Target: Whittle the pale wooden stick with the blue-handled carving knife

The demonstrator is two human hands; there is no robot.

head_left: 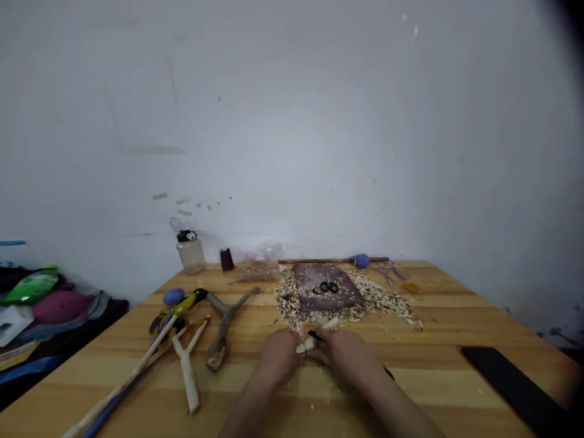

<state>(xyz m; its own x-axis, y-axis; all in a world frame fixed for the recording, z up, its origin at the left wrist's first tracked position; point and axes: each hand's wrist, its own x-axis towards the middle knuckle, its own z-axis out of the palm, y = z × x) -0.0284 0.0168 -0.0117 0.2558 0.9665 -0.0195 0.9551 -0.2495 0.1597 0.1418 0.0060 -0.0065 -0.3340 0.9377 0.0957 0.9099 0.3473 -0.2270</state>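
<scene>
Near the table's front, my left hand [283, 351] is closed at the left end of a pale, peeled piece of branch [310, 344]. My right hand [344, 354] is closed close beside it, around a slim black tool [314, 335] that crosses the wood. The fingers hide most of this tool, so its exact kind is unclear. Another dark object [389, 373] peeks out from under my right forearm. Beyond the hands, wood shavings [292, 304] surround a dark reddish-brown sheet [305, 286], on which black-handled scissors [329, 286] lie.
To the left lie a peeled forked branch [188, 374], a barked forked branch [224, 322], long sticks [123, 383] and blue yarn [174, 297]. A bottle [191, 254], thread spool [226, 260] and plastic bag [258, 269] stand near the wall. A black slab [506, 380] lies right.
</scene>
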